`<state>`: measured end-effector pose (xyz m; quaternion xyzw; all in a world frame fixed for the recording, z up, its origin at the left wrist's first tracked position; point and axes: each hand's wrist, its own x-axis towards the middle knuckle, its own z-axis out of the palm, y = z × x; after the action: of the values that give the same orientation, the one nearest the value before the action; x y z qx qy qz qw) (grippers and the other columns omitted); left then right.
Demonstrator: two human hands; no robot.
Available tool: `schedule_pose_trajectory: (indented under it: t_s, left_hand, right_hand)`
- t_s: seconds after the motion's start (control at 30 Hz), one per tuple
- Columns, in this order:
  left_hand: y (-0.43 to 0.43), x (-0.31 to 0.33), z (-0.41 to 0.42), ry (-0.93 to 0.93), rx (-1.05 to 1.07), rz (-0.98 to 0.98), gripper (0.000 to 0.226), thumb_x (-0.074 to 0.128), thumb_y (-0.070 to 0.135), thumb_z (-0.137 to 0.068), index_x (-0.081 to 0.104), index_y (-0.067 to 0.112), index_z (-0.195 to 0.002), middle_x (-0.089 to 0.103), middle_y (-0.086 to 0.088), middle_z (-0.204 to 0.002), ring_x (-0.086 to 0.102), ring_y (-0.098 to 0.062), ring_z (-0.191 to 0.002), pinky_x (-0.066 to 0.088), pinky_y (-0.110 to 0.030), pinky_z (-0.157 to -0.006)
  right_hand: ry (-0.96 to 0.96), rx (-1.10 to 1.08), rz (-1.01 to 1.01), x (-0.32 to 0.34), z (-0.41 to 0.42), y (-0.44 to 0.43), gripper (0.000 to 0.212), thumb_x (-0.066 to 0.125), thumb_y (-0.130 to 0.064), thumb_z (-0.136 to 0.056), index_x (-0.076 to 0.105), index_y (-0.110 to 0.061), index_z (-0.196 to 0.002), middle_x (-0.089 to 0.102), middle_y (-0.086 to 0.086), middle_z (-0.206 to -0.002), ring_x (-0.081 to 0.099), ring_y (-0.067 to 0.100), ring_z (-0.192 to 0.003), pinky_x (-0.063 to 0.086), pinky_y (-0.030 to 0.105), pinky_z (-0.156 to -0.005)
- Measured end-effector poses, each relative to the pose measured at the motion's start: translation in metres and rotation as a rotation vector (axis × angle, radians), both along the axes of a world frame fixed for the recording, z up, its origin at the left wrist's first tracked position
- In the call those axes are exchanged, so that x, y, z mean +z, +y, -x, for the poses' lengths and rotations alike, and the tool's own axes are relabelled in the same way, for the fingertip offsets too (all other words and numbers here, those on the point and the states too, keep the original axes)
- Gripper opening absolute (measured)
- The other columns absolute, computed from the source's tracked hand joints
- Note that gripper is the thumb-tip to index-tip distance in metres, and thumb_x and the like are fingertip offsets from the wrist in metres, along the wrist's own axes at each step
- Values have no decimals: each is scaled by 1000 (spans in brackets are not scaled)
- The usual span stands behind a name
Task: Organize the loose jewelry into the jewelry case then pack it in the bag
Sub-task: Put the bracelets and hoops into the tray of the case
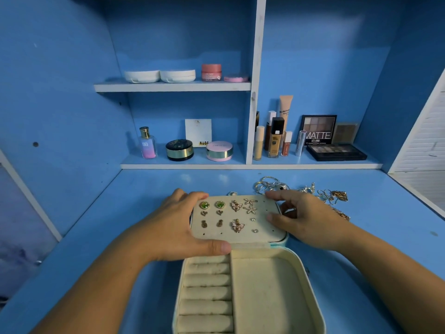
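Note:
A cream jewelry case (269,292) lies open on the blue desk, with ring rolls on its left side and an empty compartment on its right. Its earring panel (240,235) carries several stud earrings, among them green stones, hearts, butterflies and starfish. My left hand (173,227) grips the panel's left edge, fingers over the far corner and thumb at the near edge. My right hand (305,218) holds the panel's right edge between fingertips and thumb. Loose jewelry (334,195), silver hoops and gold chains, lies on the desk behind my right hand.
Shelves behind the desk hold cosmetics: a perfume bottle (147,143), powder compacts (179,149), foundation bottles (275,141) and eyeshadow palettes (336,151). White cases sit on the upper shelf (172,86). A white slatted panel (423,145) stands at the right.

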<state>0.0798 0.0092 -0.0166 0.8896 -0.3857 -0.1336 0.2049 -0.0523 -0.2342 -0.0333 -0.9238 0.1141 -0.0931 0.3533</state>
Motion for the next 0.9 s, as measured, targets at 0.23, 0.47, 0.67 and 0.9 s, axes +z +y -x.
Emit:
schedule_pose_trajectory:
  t_s: [0.23, 0.47, 0.67, 0.9]
  left_hand:
    - [-9, -20, -18, 11, -126, 197, 106, 51, 96, -49, 38, 42, -139, 40, 26, -129, 38, 1, -126, 38, -35, -108]
    - [-16, -35, -46, -17, 136, 512, 38, 50, 52, -90, 64, 30, -118, 64, 15, -117, 58, -2, -109, 45, -30, -100]
    - [-10, -45, -63, -234, 230, 227, 38, 57, 37, -93, 58, 31, -130, 49, 7, -142, 52, -14, -122, 35, -33, -109]
    - [-11, -44, -63, -240, 236, 172, 39, 56, 44, -92, 56, 36, -130, 42, 10, -147, 48, -14, -127, 31, -35, -112]
  right_hand:
    - [-147, -207, 122, 15, -9, -17, 24, 61, -35, -90, 62, -36, -113, 61, -9, -95, 56, 3, -81, 41, 19, -61]
    - [55, -240, 354, 30, -56, -50, 24, 54, -22, -96, 66, -15, -114, 66, 1, -107, 55, 13, -80, 42, 24, -73]
    - [201, -132, 417, 31, -95, -61, 18, 65, -25, -88, 72, -16, -102, 68, 0, -99, 59, 14, -90, 44, 24, -79]
    - [355, -100, 631, 27, -117, -49, 15, 51, -18, -93, 62, -8, -91, 55, 7, -86, 51, 22, -79, 42, 31, -70]
